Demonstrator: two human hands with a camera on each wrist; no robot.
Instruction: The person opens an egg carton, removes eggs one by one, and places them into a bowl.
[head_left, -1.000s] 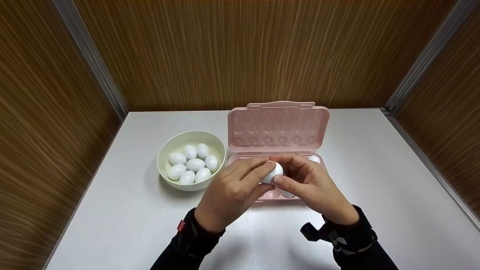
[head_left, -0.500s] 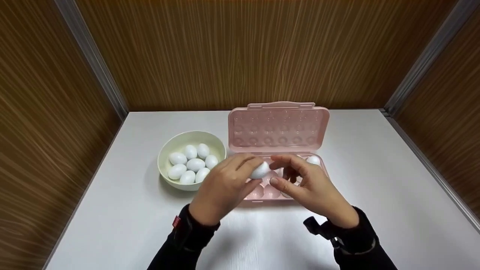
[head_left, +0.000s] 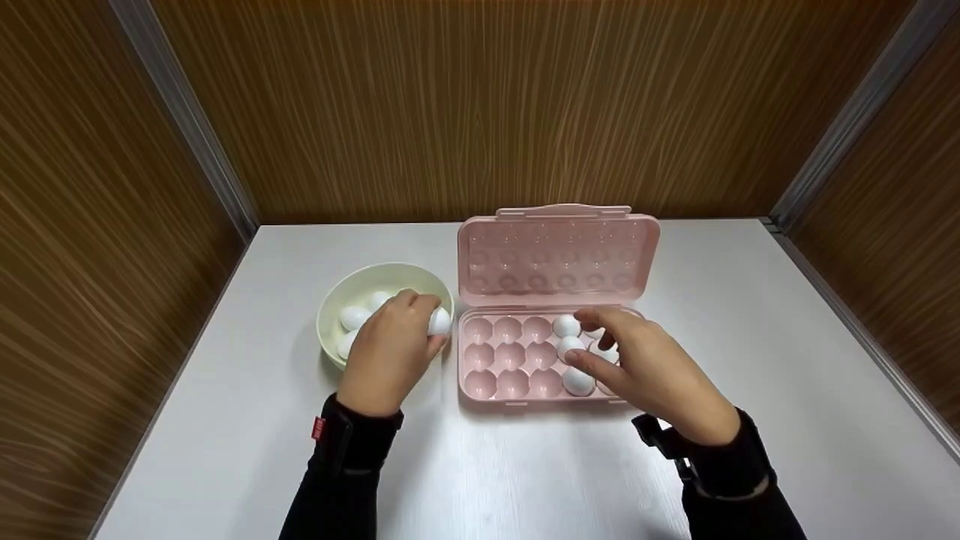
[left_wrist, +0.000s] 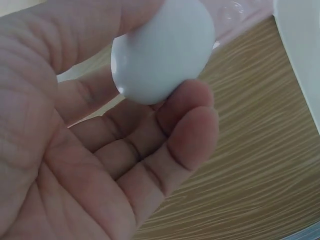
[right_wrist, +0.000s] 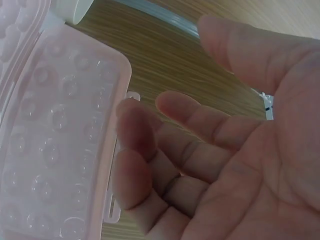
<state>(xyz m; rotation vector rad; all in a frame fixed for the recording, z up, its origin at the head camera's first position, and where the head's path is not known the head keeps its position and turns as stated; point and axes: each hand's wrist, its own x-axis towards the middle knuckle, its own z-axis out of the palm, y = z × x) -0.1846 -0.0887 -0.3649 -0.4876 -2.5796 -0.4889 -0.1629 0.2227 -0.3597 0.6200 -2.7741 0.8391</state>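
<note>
At about nine o'clock on the white tabletop (head_left: 225,420) stands a pale green bowl (head_left: 330,311) with white eggs in it, several hidden under the left hand (head_left: 390,352). That hand's grip is clamped on one white egg (head_left: 439,321), pinched between thumb and fingertips over the bowl's three-o'clock rim; the left wrist view shows the egg (left_wrist: 162,50) seated against the fingertips (left_wrist: 192,125). At the centre lies the pink egg tray (head_left: 510,360), its lid (head_left: 556,255) propped open toward twelve o'clock so the cups stay reachable. The right hand (head_left: 652,371) hovers over the tray's three-o'clock end, its grip apart and seemingly empty, beside the seated eggs (head_left: 568,346).
</note>
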